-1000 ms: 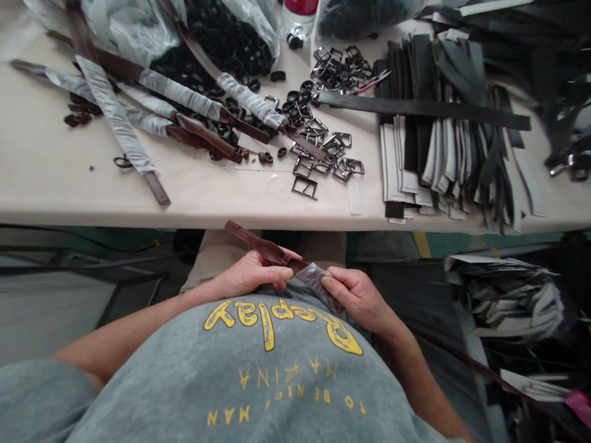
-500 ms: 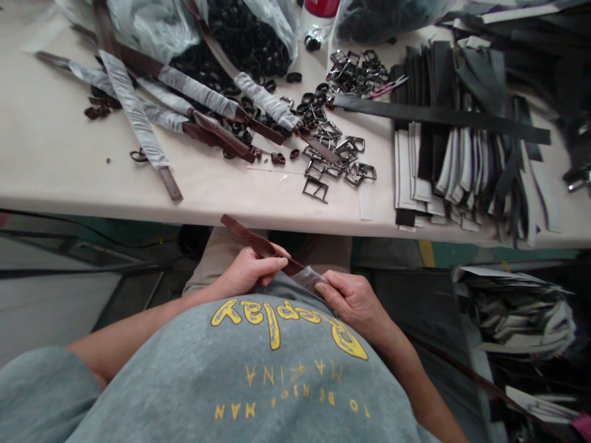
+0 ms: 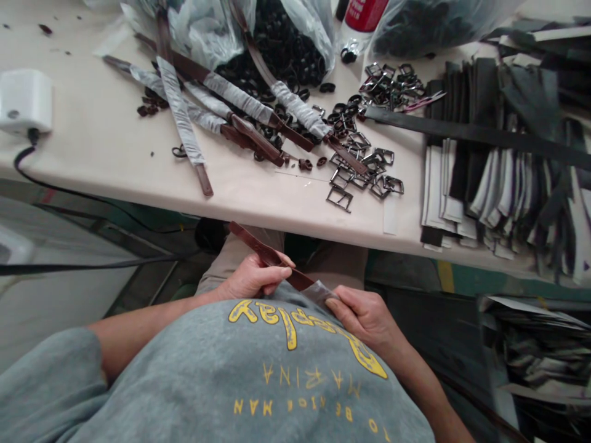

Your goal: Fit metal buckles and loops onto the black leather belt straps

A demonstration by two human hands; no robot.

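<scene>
A brown leather strap (image 3: 302,280) slants across my lap, below the table's front edge. My left hand (image 3: 258,275) pinches it near the middle, and its bare brown end points up and to the left. Clear plastic wrapping (image 3: 318,291) covers the strap's lower right part. There my right hand (image 3: 362,311) is closed round the wrapped strap, thumb on top. The rest of the strap beyond my right hand is hidden.
On the table (image 3: 277,200) lie wrapped brown straps (image 3: 240,98), metal buckles (image 3: 339,198), black loops in a plastic bag (image 3: 295,49), stacked black and white strips (image 3: 443,184), pink-handled scissors (image 3: 425,101) and a white box with a cable (image 3: 25,101).
The view has shifted left, so the table's things appear farther right and the white box has come into view. Both hands keep their hold on the strap, nearly unchanged.
</scene>
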